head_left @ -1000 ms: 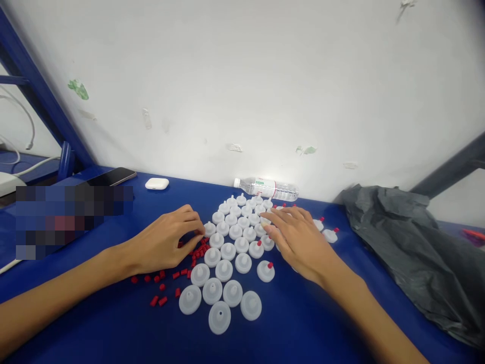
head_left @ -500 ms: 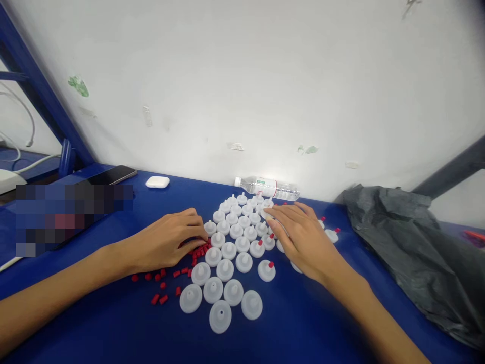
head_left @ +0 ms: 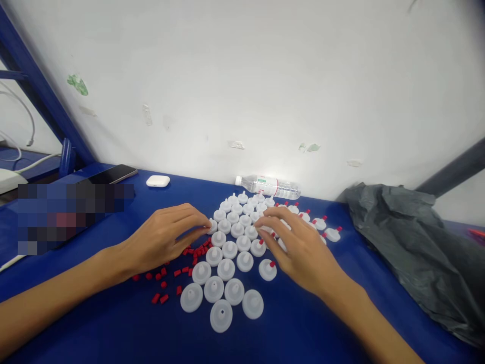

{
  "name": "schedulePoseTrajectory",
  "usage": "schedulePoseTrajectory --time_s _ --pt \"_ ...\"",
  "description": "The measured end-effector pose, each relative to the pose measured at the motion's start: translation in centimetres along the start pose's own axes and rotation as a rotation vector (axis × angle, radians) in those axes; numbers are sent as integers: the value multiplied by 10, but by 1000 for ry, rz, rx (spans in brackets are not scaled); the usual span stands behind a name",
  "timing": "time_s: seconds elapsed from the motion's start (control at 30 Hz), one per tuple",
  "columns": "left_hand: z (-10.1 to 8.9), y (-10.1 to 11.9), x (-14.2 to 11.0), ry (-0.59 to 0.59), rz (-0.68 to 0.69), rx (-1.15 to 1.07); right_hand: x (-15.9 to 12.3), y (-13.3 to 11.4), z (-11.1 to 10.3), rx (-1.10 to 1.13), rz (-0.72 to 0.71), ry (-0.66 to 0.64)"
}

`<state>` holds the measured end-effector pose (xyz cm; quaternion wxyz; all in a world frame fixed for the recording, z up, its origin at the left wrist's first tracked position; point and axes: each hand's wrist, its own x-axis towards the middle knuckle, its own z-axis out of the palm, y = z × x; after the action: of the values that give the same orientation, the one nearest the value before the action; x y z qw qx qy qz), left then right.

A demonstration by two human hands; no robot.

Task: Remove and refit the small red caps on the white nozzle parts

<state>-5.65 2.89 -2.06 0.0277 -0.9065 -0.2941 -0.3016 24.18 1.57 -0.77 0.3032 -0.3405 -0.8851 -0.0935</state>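
My left hand (head_left: 166, 237) is closed in a pinch, its fingertips beside a white disc (head_left: 212, 226) at the left edge of the group. What sits between those fingertips is hidden. Below this hand lie loose small red caps (head_left: 195, 253). My right hand (head_left: 297, 242) bends over the right side of the discs, thumb and fingertips drawn together near a white disc (head_left: 250, 232); I cannot make out what they pinch. Several white round discs with a central nozzle (head_left: 226, 269) stand upright between the hands. Some on the right carry red caps, such as one capped disc (head_left: 268, 270).
A clear bottle (head_left: 269, 186) lies along the wall behind the discs. At the left are a white earbud case (head_left: 158, 181) and a phone (head_left: 113, 174). A dark grey plastic bag (head_left: 409, 242) covers the right side of the blue table (head_left: 144, 333).
My left fingertips have moved from the red caps up to the disc edge. My right hand has shifted slightly toward me and its fingers have curled inward, uncovering capped discs behind it.
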Motion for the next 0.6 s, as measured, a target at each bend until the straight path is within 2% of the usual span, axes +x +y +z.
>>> schedulePoseTrajectory --time_s 0.07,0.13,0.37,0.6 --pt "2 3 0 81 63 9 2 -9 1 40 -47 3" --pt "4 6 -1 105 106 10 3 -19 5 83 -106 -5" --pt "11 19 -7 104 138 -63 3 -35 18 165 -177 -69" --pt "13 26 -5 88 126 -39 0 -33 20 170 -203 11"
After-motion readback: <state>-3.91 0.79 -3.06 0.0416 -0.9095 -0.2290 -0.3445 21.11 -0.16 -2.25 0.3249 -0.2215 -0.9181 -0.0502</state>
